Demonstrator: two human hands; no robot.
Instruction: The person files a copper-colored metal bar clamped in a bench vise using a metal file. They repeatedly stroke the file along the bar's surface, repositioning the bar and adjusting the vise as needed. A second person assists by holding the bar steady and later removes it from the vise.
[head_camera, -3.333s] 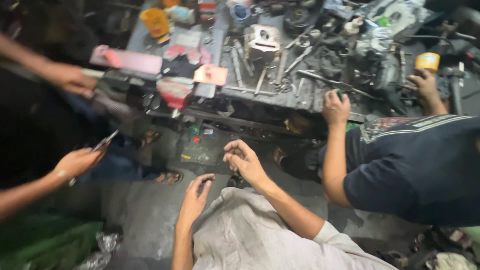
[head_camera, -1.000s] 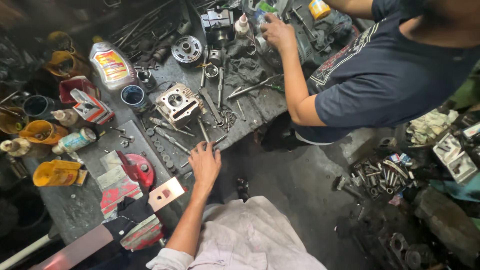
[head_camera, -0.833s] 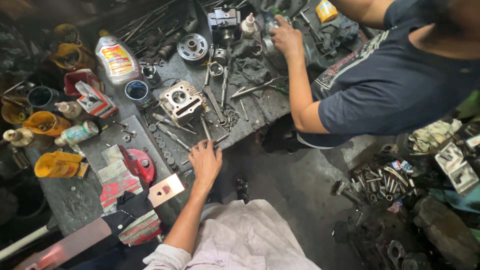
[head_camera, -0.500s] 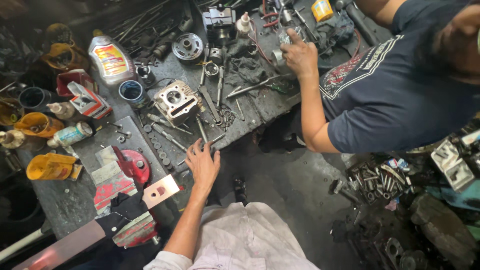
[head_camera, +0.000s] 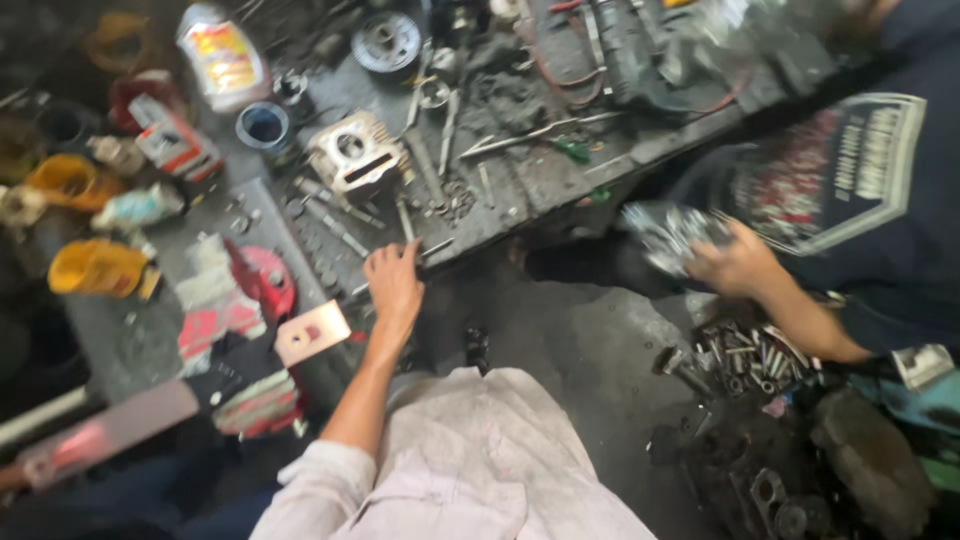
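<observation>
Seen from above: left hand (head_camera: 394, 283) stretched out to the front edge of the dirty workbench (head_camera: 540, 190), fingers spread flat and loose, clamped on nothing, fingertips touching or almost touching a thin metal rod (head_camera: 437, 246) lying at the edge. Right hand nowhere in the frame, so impossible to tell its state. Just behind the fingers, a row of bolts (head_camera: 330, 220) and small screws, and further back a grey engine cylinder block (head_camera: 352, 158) standing on the bench. To the left of the wrist, a red object (head_camera: 264, 280) and a pale flat plate (head_camera: 312, 332) sticking out over the edge. At the far left, yellow containers (head_camera: 95, 268) and a white oil bottle (head_camera: 222, 55). On the right, a co-worker in a dark printed shirt (head_camera: 850, 170), with one hand (head_camera: 735, 265) closed on a shiny metal part (head_camera: 668, 232), well apart from the left hand. Below that hand, a heap of loose bolts (head_camera: 745, 350) on the floor.
</observation>
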